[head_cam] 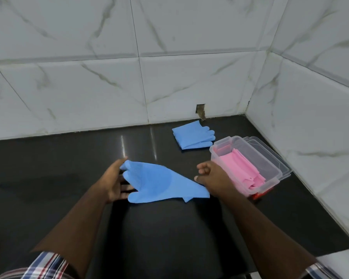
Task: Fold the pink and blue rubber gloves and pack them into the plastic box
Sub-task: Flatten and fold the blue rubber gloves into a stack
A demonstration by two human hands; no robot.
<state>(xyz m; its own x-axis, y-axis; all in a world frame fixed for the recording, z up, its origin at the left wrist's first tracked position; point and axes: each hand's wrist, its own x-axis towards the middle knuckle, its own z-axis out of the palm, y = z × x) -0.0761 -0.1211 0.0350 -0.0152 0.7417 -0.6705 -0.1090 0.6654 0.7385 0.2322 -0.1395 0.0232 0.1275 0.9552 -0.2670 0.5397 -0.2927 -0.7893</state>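
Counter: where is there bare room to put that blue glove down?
Bare counter lies left of the left hand, up to the wall, and nearer the person. It is crowded right, where box, lid and folded glove fill the corner.

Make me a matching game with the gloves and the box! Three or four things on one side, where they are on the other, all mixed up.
Things:
1. pink gloves
2. folded blue glove
3. flat blue glove
4. box lid

Places:
A. between the two hands
B. under the box
C. inside the box
D. by the back wall, behind the box

Pairs: 1-C, 2-D, 3-A, 4-B
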